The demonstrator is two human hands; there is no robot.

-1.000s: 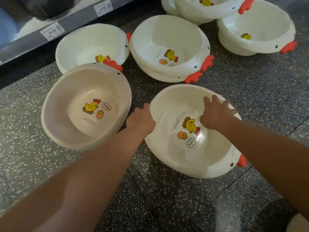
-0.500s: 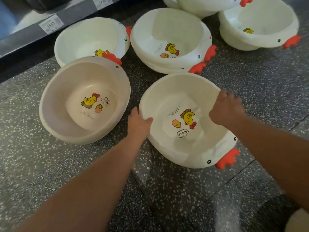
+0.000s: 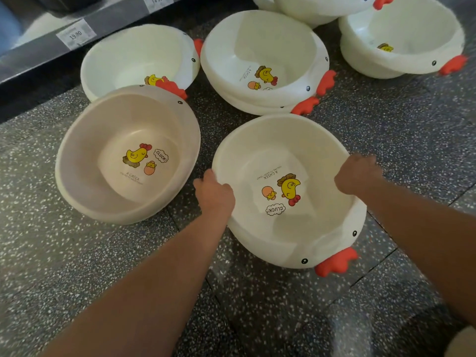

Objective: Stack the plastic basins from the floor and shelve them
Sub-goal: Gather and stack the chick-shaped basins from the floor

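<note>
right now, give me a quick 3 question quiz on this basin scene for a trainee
1. True or false: both hands grip the rim of the nearest white basin.
2. Which colour is the basin just left of the left hand? A) beige B) blue C) green
3. What printed word sits in the speech bubble inside the held basin?

Key:
1. True; the right hand holds the opposite rim.
2. A, the beige basin.
3. CLUCK.
</note>
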